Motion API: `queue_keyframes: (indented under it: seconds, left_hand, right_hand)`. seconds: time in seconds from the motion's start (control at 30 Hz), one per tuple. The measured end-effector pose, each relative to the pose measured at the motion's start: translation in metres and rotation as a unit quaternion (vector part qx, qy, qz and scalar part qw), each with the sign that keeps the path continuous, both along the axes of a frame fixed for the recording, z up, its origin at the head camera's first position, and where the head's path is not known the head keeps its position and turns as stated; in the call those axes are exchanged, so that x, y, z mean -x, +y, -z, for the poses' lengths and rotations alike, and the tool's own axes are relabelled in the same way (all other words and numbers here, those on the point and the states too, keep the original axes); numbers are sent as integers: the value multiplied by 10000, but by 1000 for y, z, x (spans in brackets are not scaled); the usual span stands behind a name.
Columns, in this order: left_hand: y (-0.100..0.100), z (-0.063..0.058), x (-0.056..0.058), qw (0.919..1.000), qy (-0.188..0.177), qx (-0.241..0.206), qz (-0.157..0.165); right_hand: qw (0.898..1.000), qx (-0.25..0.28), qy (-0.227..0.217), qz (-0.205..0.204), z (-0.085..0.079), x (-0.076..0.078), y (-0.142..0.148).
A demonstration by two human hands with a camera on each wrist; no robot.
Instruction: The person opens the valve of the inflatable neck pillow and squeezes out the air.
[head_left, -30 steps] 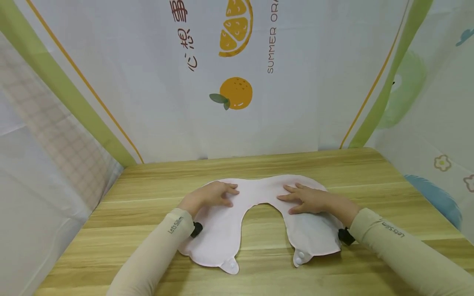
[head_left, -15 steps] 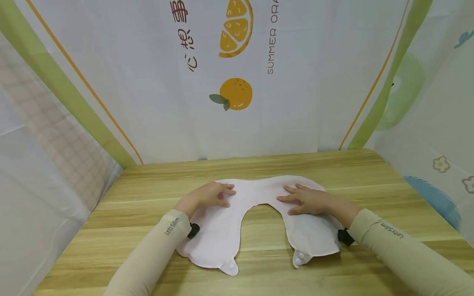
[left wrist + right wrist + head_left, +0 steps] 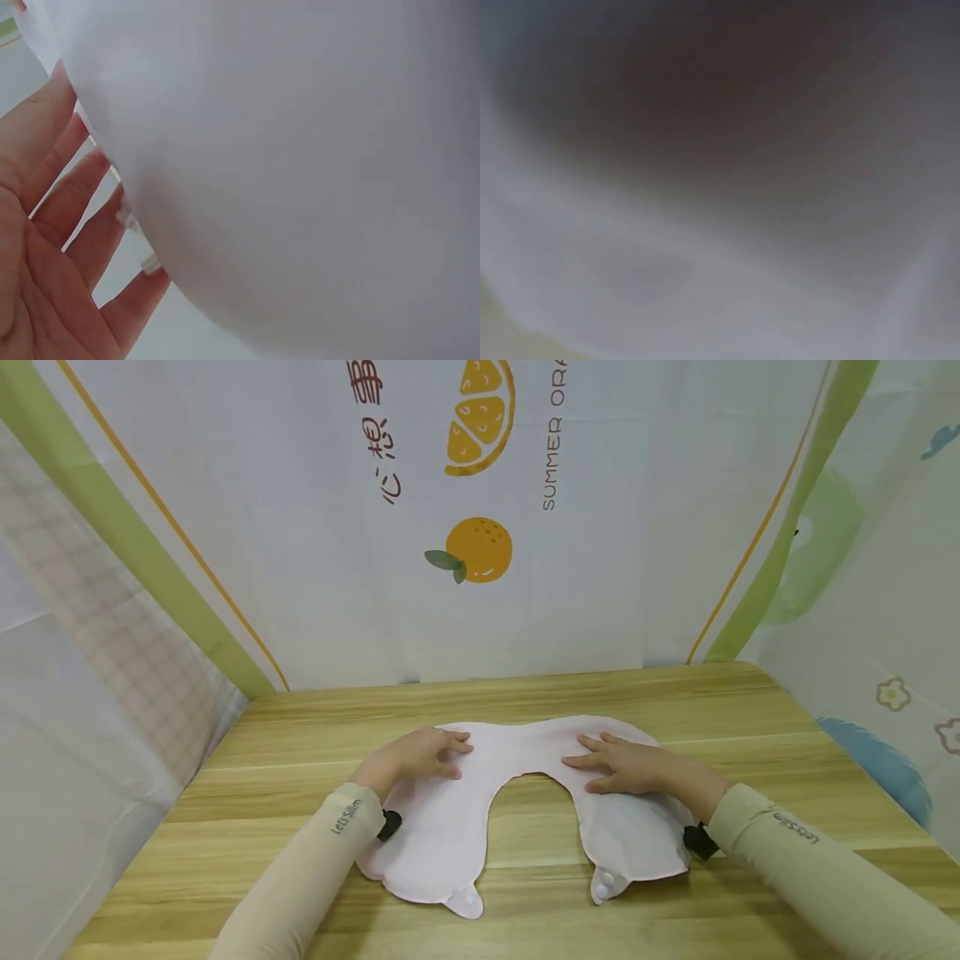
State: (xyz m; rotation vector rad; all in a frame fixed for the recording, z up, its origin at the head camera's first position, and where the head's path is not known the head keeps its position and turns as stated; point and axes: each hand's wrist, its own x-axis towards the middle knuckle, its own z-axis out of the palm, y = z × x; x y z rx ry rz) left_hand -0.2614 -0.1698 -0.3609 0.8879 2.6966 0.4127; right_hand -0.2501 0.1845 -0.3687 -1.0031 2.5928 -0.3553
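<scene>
Spread-fingered left hand [image 3: 422, 755] and right hand [image 3: 622, 767] obscure outer edges of the pale-pink U-shaped fabric piece [image 3: 517, 748]; yellow-brown wood-grain tabletop [image 3: 277, 743] surrounds it.

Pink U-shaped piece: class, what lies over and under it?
The left hand and right hand lie over the pink piece; wooden tabletop shows around it. What it covers underneath cannot be seen.
</scene>
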Motion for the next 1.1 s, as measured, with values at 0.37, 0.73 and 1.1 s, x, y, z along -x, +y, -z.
queue_keyframes:
  seconds: [0.37,0.73,1.1]
  left_hand:
    - [-17,-6,-5,9995,-97,-63,-304]
    - [-29,-4,-6,9987,-181,-24,-469]
    - [-34,-5,-7,9971,-268,-179,-683]
  right_hand:
    - [9997,-99,172,134,-2,1,4]
    - [9997,67,92,202,0,2,7]
    - [9995,122,124,247,3,7,20]
